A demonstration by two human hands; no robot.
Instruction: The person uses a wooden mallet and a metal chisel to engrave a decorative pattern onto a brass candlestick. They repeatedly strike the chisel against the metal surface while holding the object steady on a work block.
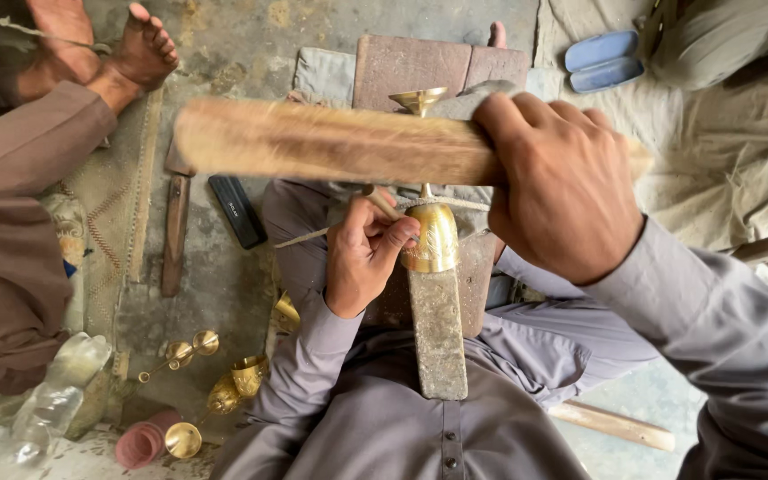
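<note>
My right hand (564, 182) grips a long flat wooden stick (331, 142), held level and blurred, just above a shiny brass goblet-shaped piece (433, 236). The brass piece rests on the far end of a worn metal bar (437, 333) that points away from my lap. My left hand (362, 253) is closed around a thin tool (382, 202) whose tip touches the left side of the brass body. The piece's small flared brass top (417, 99) shows above the stick.
Several finished brass pieces (215, 378) lie on the floor at lower left beside a clear plastic bottle (51, 404) and a pink lid stack (141, 443). Another person's bare feet (140, 49) and brown sleeve sit at left. A blue case (604, 60) lies upper right.
</note>
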